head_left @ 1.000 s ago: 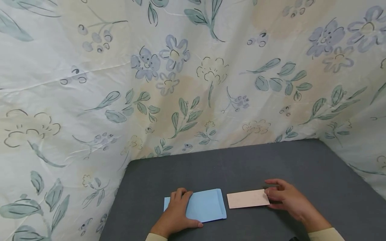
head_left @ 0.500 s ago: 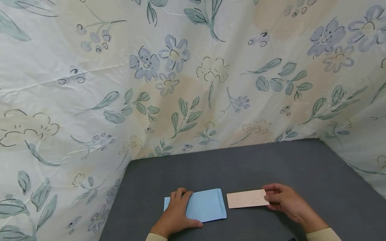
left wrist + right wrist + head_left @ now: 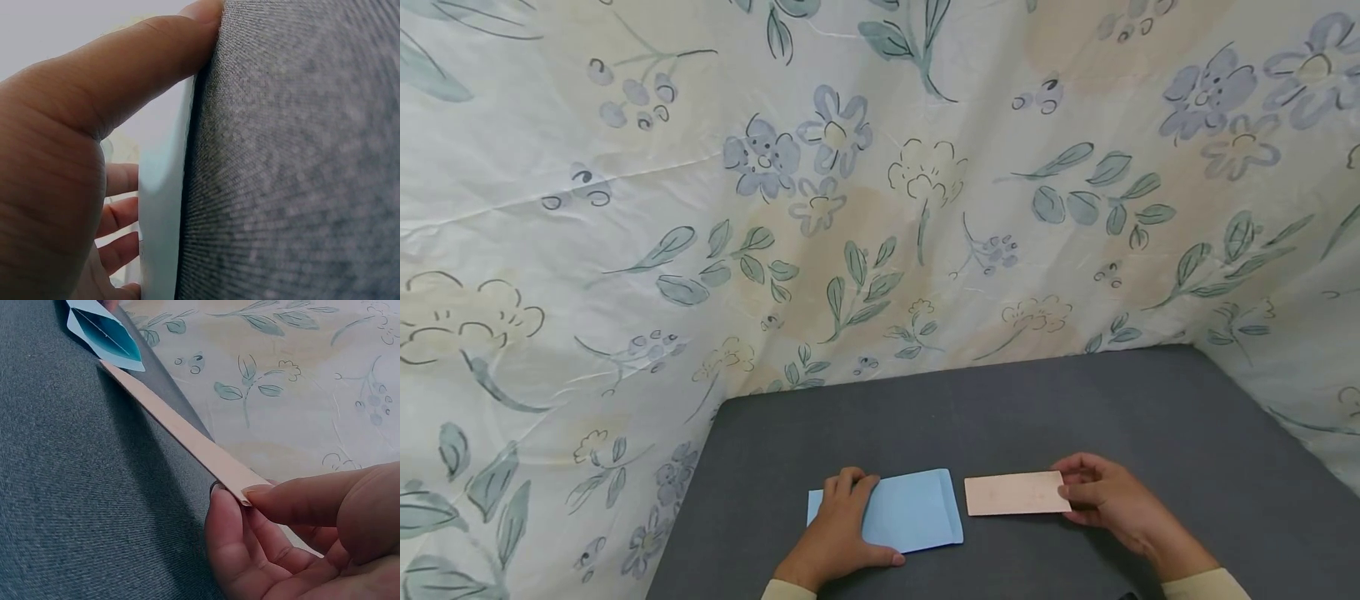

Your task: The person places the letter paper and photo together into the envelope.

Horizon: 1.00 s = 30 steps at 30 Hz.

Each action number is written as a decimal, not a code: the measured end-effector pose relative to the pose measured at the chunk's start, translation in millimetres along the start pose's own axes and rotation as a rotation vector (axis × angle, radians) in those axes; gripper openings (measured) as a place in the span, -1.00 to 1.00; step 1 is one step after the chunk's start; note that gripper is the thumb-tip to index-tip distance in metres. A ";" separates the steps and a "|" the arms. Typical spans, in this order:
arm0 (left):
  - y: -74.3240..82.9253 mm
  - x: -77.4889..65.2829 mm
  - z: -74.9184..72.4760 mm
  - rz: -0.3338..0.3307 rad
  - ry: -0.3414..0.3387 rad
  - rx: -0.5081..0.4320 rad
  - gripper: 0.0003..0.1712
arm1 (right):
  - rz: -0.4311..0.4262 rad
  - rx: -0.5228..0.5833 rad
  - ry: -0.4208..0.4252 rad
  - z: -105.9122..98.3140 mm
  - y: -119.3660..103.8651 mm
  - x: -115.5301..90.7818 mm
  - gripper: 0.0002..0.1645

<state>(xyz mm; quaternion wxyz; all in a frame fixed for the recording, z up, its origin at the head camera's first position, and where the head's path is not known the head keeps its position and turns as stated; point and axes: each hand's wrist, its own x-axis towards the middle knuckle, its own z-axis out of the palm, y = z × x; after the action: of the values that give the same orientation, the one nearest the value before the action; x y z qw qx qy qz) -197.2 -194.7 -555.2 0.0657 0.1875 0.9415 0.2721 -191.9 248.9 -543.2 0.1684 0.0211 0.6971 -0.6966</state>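
A light blue paper envelope (image 3: 913,508) lies on the dark table, its flap end facing right. My left hand (image 3: 846,529) spans it, the thumb (image 3: 144,62) at the near edge and the fingers at the far edge, holding it across its width. In the right wrist view the envelope's mouth (image 3: 109,334) bows apart. My right hand (image 3: 1112,504) pinches the right end of a pale pink rectangular card (image 3: 1018,493) between thumb and fingers. Slightly raised, with a shadow below it, the card has its left end just short of the envelope's mouth.
The dark grey cloth-covered table (image 3: 1000,417) stretches behind and to both sides of the hands. A floral curtain (image 3: 880,208) hangs along its back and sides. A small black object (image 3: 1127,596) shows at the bottom edge near the right sleeve.
The right hand's fingers have closed onto the pink card's right end, and the card now sits a little more level. The left hand and the envelope have stayed in place.
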 end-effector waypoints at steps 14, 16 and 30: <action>2.6 4.6 0.4 -0.025 -0.015 -0.001 0.36 | -0.020 0.058 -0.006 12.6 -0.5 6.9 -0.67; 3.0 5.3 0.0 -0.026 -0.016 0.000 0.35 | -0.025 0.060 -0.016 14.5 -0.6 8.6 -0.67; 4.5 6.0 -2.0 -0.035 -0.023 -0.013 0.35 | -0.018 0.109 -0.075 22.1 1.9 11.9 -0.70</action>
<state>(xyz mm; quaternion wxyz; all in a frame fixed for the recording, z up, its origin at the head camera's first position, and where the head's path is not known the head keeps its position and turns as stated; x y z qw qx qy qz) -201.8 -189.8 -551.2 0.0825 0.1736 0.9421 0.2748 -198.0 224.9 -547.5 0.1869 -0.0021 0.6513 -0.7354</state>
